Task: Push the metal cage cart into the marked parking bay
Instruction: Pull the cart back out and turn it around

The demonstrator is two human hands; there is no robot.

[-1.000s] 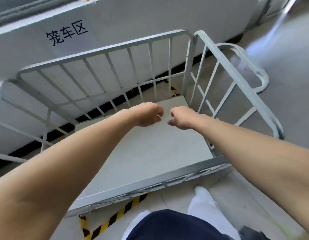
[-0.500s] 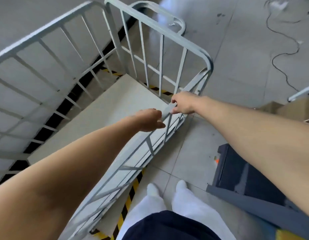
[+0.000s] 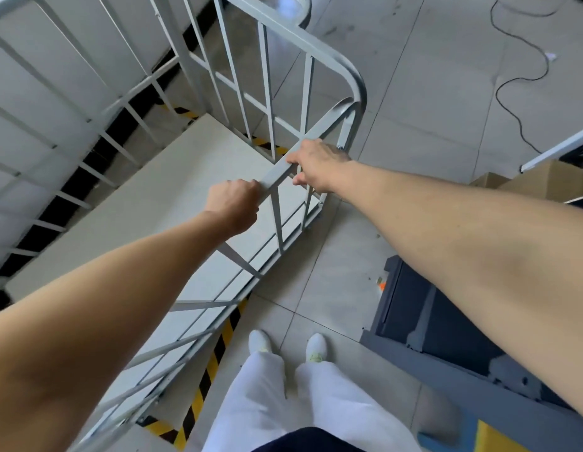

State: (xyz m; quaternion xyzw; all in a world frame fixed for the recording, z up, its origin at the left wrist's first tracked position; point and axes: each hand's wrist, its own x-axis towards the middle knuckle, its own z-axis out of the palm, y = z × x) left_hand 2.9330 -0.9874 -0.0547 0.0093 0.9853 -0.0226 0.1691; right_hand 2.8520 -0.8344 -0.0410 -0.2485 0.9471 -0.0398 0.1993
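Observation:
The grey metal cage cart (image 3: 355, 79) fills the left and middle of the view, its pale floor board (image 3: 146, 203) open from above. It stands against a white wall, over yellow-and-black striped floor tape (image 3: 215, 350) that marks the bay. My left hand (image 3: 233, 203) is closed around the near top rail of the cart. My right hand (image 3: 316, 164) grips the same rail a little further along, close to the rounded corner post. Both arms reach forward over the rail.
A dark grey metal base (image 3: 424, 324) lies on the tiled floor at my right, near my white shoes (image 3: 287, 345). Cardboard boxes (image 3: 541, 184) sit at the right edge. A black cable (image 3: 518, 76) snakes over the floor further off.
A second ago both fists hovered over the cart's floor, holding nothing. Since then both hands have closed on the near top rail, and my view has swung right along the cart.

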